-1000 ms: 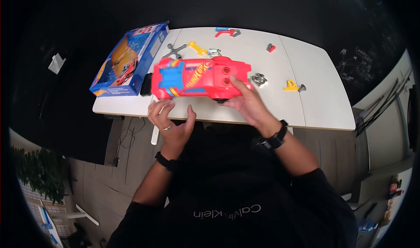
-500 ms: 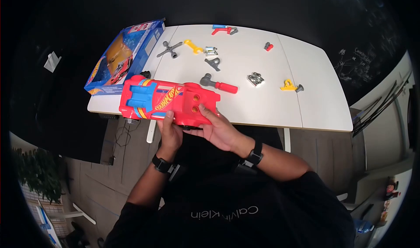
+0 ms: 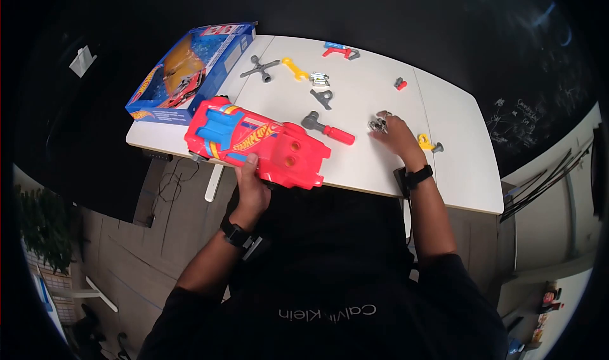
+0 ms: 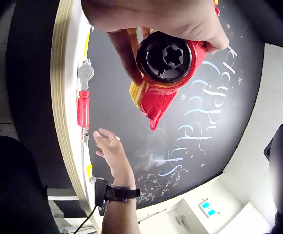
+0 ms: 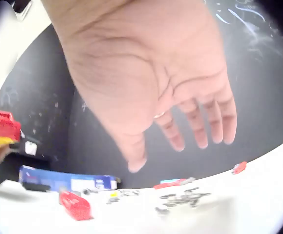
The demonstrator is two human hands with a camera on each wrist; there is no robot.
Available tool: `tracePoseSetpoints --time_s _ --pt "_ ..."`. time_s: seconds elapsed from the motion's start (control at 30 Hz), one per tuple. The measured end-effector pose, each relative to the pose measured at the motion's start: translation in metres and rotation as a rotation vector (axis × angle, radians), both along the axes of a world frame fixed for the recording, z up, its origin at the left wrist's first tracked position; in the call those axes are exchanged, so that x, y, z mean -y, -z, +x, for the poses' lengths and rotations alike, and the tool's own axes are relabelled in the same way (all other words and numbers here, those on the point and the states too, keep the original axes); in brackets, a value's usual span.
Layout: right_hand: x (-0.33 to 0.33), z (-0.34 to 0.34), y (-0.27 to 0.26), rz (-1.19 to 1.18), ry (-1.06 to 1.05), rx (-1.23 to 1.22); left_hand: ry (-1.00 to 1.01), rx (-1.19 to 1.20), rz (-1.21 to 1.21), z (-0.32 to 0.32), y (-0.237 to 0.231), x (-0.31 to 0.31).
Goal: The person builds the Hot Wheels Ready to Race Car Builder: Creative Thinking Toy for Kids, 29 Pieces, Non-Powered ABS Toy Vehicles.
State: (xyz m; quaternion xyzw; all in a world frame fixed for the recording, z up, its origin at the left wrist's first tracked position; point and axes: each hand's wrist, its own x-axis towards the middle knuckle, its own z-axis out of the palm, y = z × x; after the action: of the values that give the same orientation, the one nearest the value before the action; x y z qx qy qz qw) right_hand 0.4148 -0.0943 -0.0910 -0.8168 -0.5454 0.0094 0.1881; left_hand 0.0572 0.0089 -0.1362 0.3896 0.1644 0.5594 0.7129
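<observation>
Your red toy car (image 3: 254, 145) is held up at the near edge of the white table (image 3: 368, 84); whether any of it rests on the tabletop, you can't tell from here. Your left hand (image 3: 254, 194) grips its near side, thumb on top and fingers under it. As for progress, the body carries its decals and blue trim, and at least one black wheel (image 4: 165, 57) is in place in the left wrist view; the far side is partly hidden.

To the right of the car, your right hand (image 3: 404, 141) hangs over a small heap of metal pieces (image 3: 377, 126). Its fingers are extended and slightly parted in the right wrist view, pinching nothing, so picking up a piece looks like a step not yet done.

The rest lies loose, apparently unused for now. Just beside the car on the right is the hammer (image 3: 339, 135); beyond the car are a grey winged part (image 3: 322, 98), silver cylinders (image 3: 320, 79), a yellow wrench (image 3: 294, 69) and a grey cross wrench (image 3: 260, 69). Farther right of the car sits a yellow part (image 3: 425, 142). Behind the car, to the left, stands the blue box (image 3: 236, 54).
</observation>
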Motion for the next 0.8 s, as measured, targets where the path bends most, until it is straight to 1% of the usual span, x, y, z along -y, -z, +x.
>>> tracePoseSetpoints --time_s 0.07,0.13,0.17,0.2,0.23,0.3,0.33,0.4,0.43,0.5,0.53,0.6,0.67,0.73,0.77,0.8 --pt "-0.003 -0.001 0.002 -0.052 0.018 0.044 0.013 0.011 -0.018 0.0 -0.001 0.004" --pt "-0.006 0.006 0.005 0.008 -0.038 0.037 0.04 -0.019 -0.038 0.002 -0.001 0.007" --pt "-0.005 -0.008 -0.011 0.005 -0.052 0.042 0.04 -0.015 0.025 0.002 -0.008 0.009" --pt "0.0 -0.038 -0.043 0.091 -0.008 -0.132 0.023 -0.01 0.021 0.002 -0.013 0.011" --pt "0.003 -0.064 -0.065 0.172 0.035 -0.306 0.066 0.025 0.004 0.003 -0.017 0.012" --pt "0.008 -0.097 -0.074 0.375 -0.306 -0.326 0.136 0.09 -0.036 0.006 -0.023 0.015" --pt "0.011 -0.119 -0.079 0.425 -0.485 -0.382 0.123 0.091 -0.045 0.006 -0.024 0.016" --pt "0.022 -0.163 -0.096 0.327 -0.432 -0.45 0.179 0.085 -0.023 0.008 -0.026 0.016" --pt "0.023 -0.171 -0.094 0.327 -0.435 -0.447 0.166 0.094 -0.024 0.01 -0.027 0.018" --pt "0.021 -0.178 -0.088 0.435 -0.433 -0.504 0.174 0.104 -0.011 0.009 -0.029 0.019" --pt "0.019 -0.178 -0.084 0.43 -0.438 -0.504 0.188 0.108 0.001 0.007 -0.029 0.02" --pt "0.016 -0.179 -0.077 0.376 -0.419 -0.913 0.181 0.096 0.021 0.006 -0.026 0.022" --pt "0.012 -0.181 -0.074 0.394 -0.415 -0.907 0.174 0.086 0.048 0.006 -0.026 0.022" --pt "0.012 -0.183 -0.077 0.411 -0.411 -0.903 0.177 0.04 0.156 0.006 -0.025 0.025" --pt "0.014 -0.185 -0.082 0.389 -0.398 -0.929 0.24 -0.056 0.153 0.001 -0.02 0.023" --pt "0.014 -0.186 -0.085 0.367 -0.385 -0.954 0.236 -0.055 0.152 0.0 -0.018 0.023"
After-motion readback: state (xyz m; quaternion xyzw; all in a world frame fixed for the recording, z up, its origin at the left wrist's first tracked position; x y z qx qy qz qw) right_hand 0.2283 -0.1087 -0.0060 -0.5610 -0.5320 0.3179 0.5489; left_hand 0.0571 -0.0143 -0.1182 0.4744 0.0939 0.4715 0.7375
